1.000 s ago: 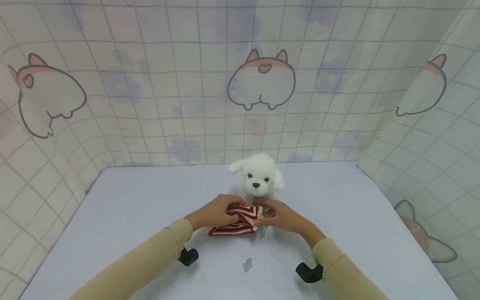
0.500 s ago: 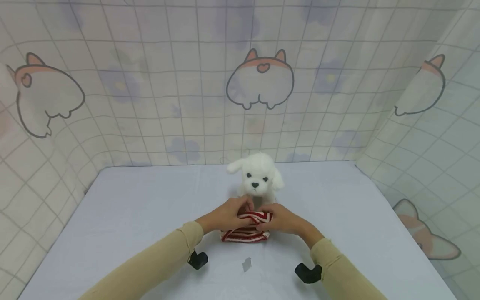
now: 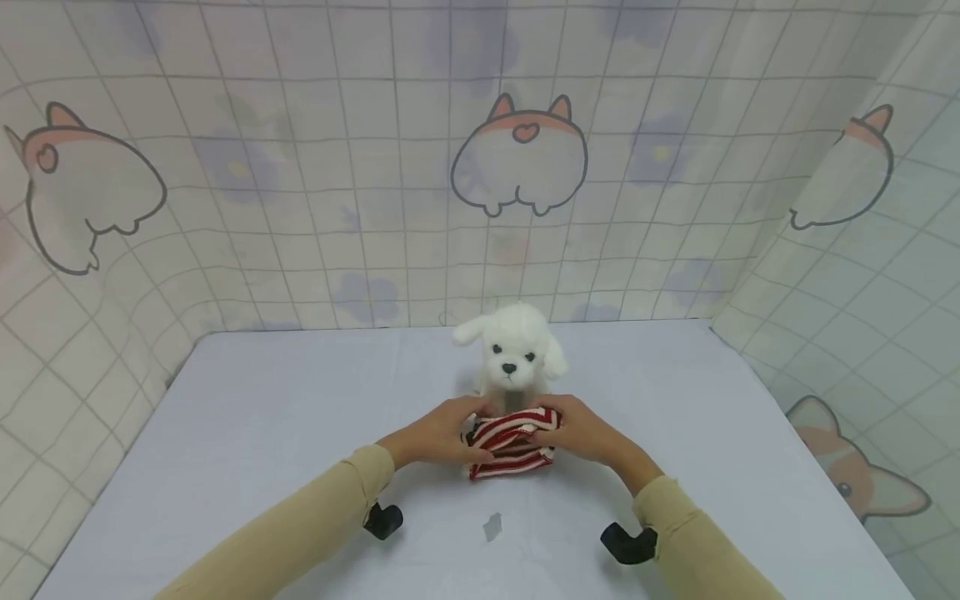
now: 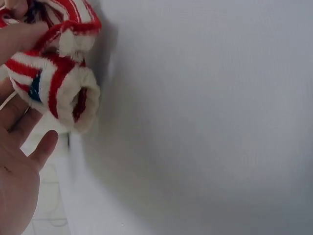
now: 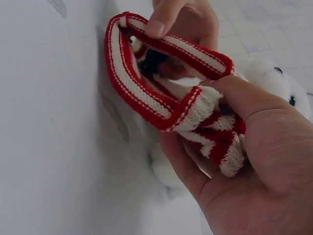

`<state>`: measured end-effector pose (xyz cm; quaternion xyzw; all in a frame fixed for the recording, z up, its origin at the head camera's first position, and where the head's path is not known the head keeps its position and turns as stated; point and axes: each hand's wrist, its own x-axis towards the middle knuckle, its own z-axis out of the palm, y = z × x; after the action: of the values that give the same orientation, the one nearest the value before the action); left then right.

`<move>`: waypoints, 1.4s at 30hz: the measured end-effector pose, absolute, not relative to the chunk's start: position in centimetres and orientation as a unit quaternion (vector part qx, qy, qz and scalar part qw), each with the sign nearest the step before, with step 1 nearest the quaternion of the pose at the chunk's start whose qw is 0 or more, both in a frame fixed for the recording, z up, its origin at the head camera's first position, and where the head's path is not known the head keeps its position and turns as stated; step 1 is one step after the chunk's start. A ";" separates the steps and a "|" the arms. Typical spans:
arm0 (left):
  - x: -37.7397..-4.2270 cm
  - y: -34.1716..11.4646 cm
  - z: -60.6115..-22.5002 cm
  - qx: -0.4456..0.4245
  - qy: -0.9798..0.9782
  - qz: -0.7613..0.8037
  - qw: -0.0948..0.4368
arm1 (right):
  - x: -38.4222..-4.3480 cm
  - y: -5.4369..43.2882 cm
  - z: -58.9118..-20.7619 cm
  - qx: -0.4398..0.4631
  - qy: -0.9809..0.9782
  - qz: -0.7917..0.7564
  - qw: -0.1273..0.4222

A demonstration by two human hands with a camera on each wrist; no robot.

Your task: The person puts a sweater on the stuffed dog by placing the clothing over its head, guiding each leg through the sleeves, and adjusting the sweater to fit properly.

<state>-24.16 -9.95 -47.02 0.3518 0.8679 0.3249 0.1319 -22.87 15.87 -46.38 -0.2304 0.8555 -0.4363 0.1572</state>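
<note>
A small knitted sweater (image 3: 517, 462), red-and-white striped, is held low in front of a white plush dog (image 3: 517, 333). My left hand (image 3: 442, 433) pinches its left side, the thumb over the hem edge. On the other side my right hand (image 3: 581, 429) grips the garment between thumb and fingers. The right wrist view shows the sweater's hem (image 5: 132, 93) spread into a loop, a dark patch inside. In the left wrist view a cream ribbed cuff (image 4: 78, 105) hangs toward the table, with fingers (image 4: 14, 115) behind the knit.
A pale cloth covers the table (image 3: 300, 375). A small grey patch (image 3: 492, 527) lies on it in front of the hands. Grid-patterned curtains (image 3: 315, 167) with corgi drawings stand behind and on both sides. Black wrist devices (image 3: 384, 521) sit under the forearms.
The sweater has shifted right and turned between the hands. My left hand went right, then back left to its side; my right hand moved slightly right. The dog has stayed put.
</note>
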 end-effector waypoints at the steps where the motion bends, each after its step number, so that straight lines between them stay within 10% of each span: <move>1: -24.2 -10.1 -47.0 0.352 0.869 0.325 0.127 | -22.9 16.0 -46.3 -0.233 0.855 -0.436 0.155; 16: -23.7 -10.0 -46.3 0.529 0.828 0.069 -0.170 | -21.4 16.9 -46.3 -0.327 0.924 -0.197 0.006; 33: -22.9 -8.7 -46.4 0.366 0.897 0.222 0.113 | -20.0 13.8 -46.3 -0.280 0.936 -0.205 0.054; 42: -22.4 -7.8 -46.6 0.340 0.907 0.202 0.144 | -19.7 12.6 -46.8 -0.248 0.945 -0.194 0.093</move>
<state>-22.37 -7.85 -46.63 0.3399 0.9072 0.2021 0.1439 -19.68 12.58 -46.84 -0.2477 0.9446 -0.1943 0.0933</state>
